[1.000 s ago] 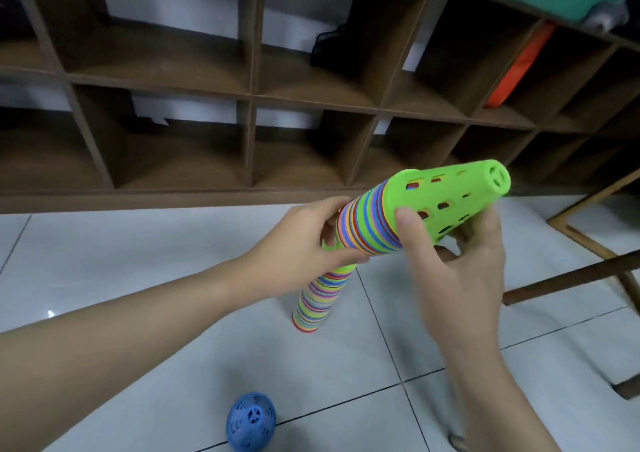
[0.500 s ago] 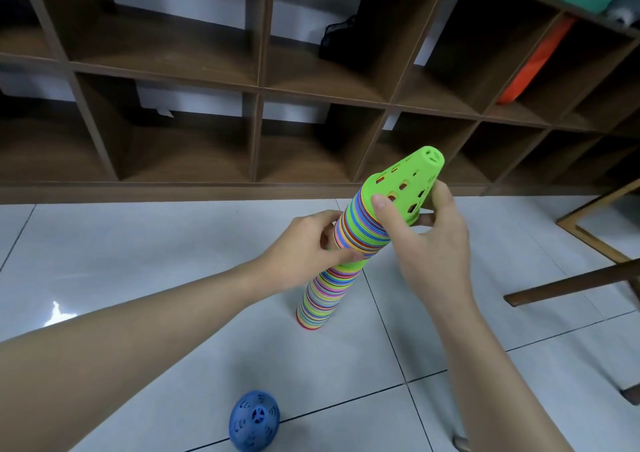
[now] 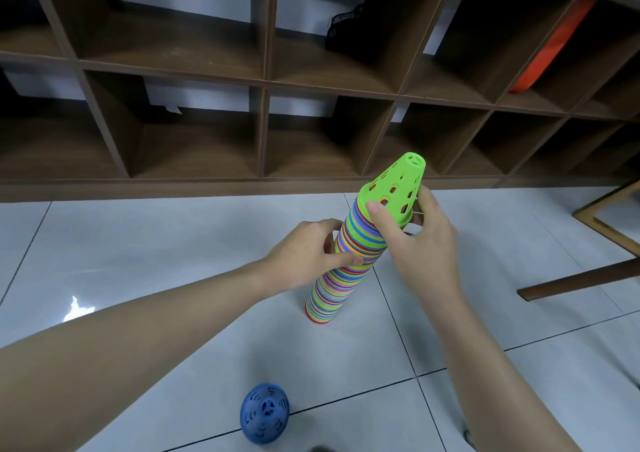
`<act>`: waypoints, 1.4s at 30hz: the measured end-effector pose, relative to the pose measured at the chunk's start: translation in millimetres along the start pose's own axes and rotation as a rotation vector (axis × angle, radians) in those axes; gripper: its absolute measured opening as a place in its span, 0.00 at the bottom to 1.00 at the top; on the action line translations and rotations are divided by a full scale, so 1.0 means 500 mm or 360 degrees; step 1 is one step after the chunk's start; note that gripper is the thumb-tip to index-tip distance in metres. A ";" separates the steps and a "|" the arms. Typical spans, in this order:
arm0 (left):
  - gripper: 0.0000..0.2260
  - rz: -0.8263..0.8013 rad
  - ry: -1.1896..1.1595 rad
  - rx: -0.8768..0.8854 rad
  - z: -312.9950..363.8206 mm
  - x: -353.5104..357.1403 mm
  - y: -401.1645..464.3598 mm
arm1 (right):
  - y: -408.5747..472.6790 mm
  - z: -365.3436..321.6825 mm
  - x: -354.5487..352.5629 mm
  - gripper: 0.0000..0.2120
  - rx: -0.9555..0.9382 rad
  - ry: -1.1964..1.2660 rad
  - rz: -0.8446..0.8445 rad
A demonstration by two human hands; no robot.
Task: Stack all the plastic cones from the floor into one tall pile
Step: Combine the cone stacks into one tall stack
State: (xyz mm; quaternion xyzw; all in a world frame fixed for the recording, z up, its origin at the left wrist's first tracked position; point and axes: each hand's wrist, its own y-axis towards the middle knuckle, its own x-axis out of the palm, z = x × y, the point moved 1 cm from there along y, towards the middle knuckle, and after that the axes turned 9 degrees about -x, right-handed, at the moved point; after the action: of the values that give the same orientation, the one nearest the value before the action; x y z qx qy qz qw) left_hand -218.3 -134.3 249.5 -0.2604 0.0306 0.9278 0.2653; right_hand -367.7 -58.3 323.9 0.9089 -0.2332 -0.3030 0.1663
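Since a second earlier the upper stack [image 3: 367, 233] had swung from nearly level to upright, lining up over the pile [image 3: 329, 295] on the floor [image 3: 138, 261].

The right hand [image 3: 412, 240] grasped the upper stack, thumb across the rims below the green cone [image 3: 398, 191] at its top and fingers curled round the far side. The left hand [image 3: 304, 254] pinched the multicoloured rims where the upper stack met the pile, thumb in front. The pile stood on the pale tiles, leaning slightly right, in front of a brown shelf [image 3: 266, 80]. A blue perforated ball [image 3: 265, 413] lay on the floor well below the pile. An orange thing [image 3: 550, 46] stood in a right compartment of the shelf.
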 end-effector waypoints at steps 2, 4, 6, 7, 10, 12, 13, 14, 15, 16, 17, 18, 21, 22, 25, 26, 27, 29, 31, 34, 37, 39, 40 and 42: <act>0.19 0.0033 0.0086 0.0014 -0.003 -0.001 0.002 | -0.001 0.005 0.002 0.23 0.0010 0.0041 0.0006; 0.23 0.0081 0.0186 0.0024 -0.009 0.000 0.001 | -0.002 0.009 0.001 0.24 0.0035 0.0092 0.0009; 0.26 0.0118 0.0235 0.0037 -0.014 0.004 -0.002 | -0.002 0.015 0.001 0.24 0.0051 0.0123 0.0011; 0.26 0.0124 0.0241 0.0035 -0.016 0.006 -0.003 | -0.003 0.019 0.001 0.24 0.0057 0.0132 0.0007; 0.26 0.0128 0.0233 0.0008 -0.025 0.008 0.001 | -0.009 0.028 0.005 0.25 0.0066 0.0141 -0.0031; 0.26 0.0115 0.0215 -0.0007 -0.030 0.008 0.004 | -0.011 0.033 0.005 0.25 0.0079 0.0139 -0.0058; 0.26 0.0103 0.0206 -0.0010 -0.030 0.009 0.006 | -0.011 0.036 0.003 0.24 0.0081 0.0131 -0.0068; 0.26 0.0090 0.0206 -0.0010 -0.030 0.009 0.009 | -0.009 0.039 0.001 0.24 0.0085 0.0124 -0.0075; 0.26 0.0080 0.0213 -0.0010 -0.029 0.009 0.011 | -0.008 0.041 -0.001 0.24 0.0092 0.0119 -0.0079; 0.25 0.0076 0.0223 -0.0013 -0.028 0.009 0.014 | -0.007 0.043 -0.001 0.24 0.0100 0.0118 -0.0083; 0.25 0.0078 0.0229 -0.0014 -0.028 0.009 0.016 | -0.007 0.046 -0.001 0.24 0.0101 0.0119 -0.0087; 0.25 0.0083 0.0234 -0.0015 -0.030 0.009 0.017 | -0.006 0.047 -0.001 0.24 0.0102 0.0123 -0.0090; 0.27 0.0106 0.0294 0.0025 -0.033 0.012 0.010 | -0.002 0.049 0.000 0.25 0.0113 0.0136 -0.0092; 0.28 0.0135 0.0344 0.0064 -0.033 0.014 0.007 | 0.001 0.049 -0.002 0.25 0.0108 0.0133 -0.0094; 0.32 0.0233 0.0442 0.0136 -0.033 0.025 0.000 | 0.009 0.046 -0.007 0.25 0.0091 0.0123 -0.0101; 0.33 0.0233 0.0406 0.0140 -0.034 0.029 -0.001 | 0.011 0.044 -0.008 0.24 0.0097 0.0126 -0.0109; 0.33 0.0227 0.0358 0.0147 -0.033 0.033 -0.002 | 0.012 0.043 -0.009 0.23 0.0106 0.0127 -0.0118; 0.33 0.0222 0.0277 0.0140 -0.031 0.042 -0.003 | 0.013 0.041 -0.010 0.23 0.0119 0.0118 -0.0144; 0.32 0.0235 0.0238 0.0121 -0.031 0.046 -0.003 | 0.015 0.037 -0.011 0.23 0.0116 0.0110 -0.0142; 0.30 0.0226 0.0211 0.0103 -0.032 0.047 0.001 | 0.016 0.034 -0.013 0.23 0.0076 0.0086 -0.0100; 0.27 0.0233 0.0186 0.0086 -0.030 0.048 0.003 | 0.013 0.030 -0.014 0.24 0.0037 0.0102 -0.0084; 0.26 0.0238 0.0161 0.0075 -0.027 0.049 0.001 | 0.011 0.029 -0.017 0.26 0.0016 0.0100 -0.0088; 0.26 0.0237 0.0147 0.0071 -0.025 0.049 0.000 | 0.010 0.029 -0.019 0.27 0.0013 0.0096 -0.0084; 0.27 0.0233 0.0130 0.0062 -0.026 0.050 0.000 | 0.006 0.031 -0.026 0.29 0.0026 0.0093 -0.0064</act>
State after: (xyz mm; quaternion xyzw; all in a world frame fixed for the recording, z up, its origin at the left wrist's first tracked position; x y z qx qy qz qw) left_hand -230.6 -125.0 225.9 -0.2901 0.0783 0.9325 0.2004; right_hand -387.6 -56.5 319.5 0.9233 -0.2123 -0.2777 0.1593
